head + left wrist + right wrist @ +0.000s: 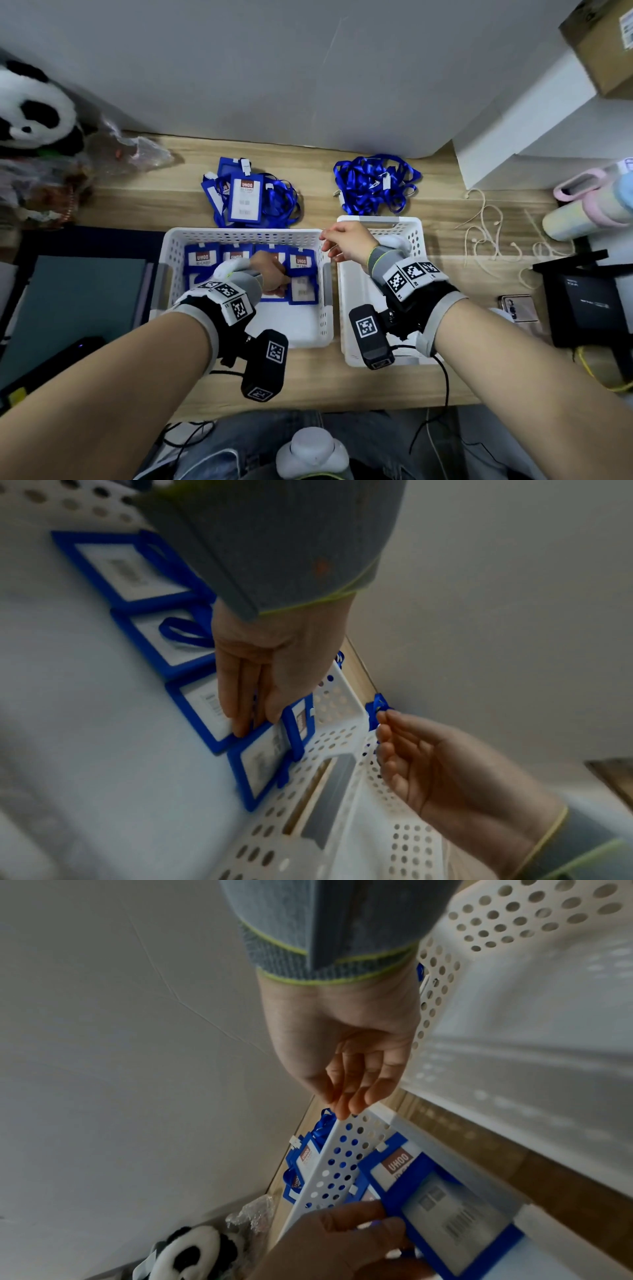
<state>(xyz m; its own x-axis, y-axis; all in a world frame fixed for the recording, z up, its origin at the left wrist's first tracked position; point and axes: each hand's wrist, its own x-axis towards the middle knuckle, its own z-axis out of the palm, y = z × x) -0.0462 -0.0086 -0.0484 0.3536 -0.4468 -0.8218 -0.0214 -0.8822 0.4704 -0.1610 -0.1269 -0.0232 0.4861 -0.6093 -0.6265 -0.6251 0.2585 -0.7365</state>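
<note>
Left hand (270, 274) fingers straight, together, pressing badge holder (304, 287) at basket's (239, 233) 3 o'clock; right hand (346, 243) loose, empty. Holder likely light, stiff, slick: pinch frame edge.

My left hand (270, 274) hides most of the third badge holder (274, 249); at ten o'clock the panda toy (30, 109) runs off the edge.

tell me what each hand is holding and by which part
Right hand holds nothing. Left hand fingers touch a blue badge holder at its side edge; a grip cannot be told.
</note>
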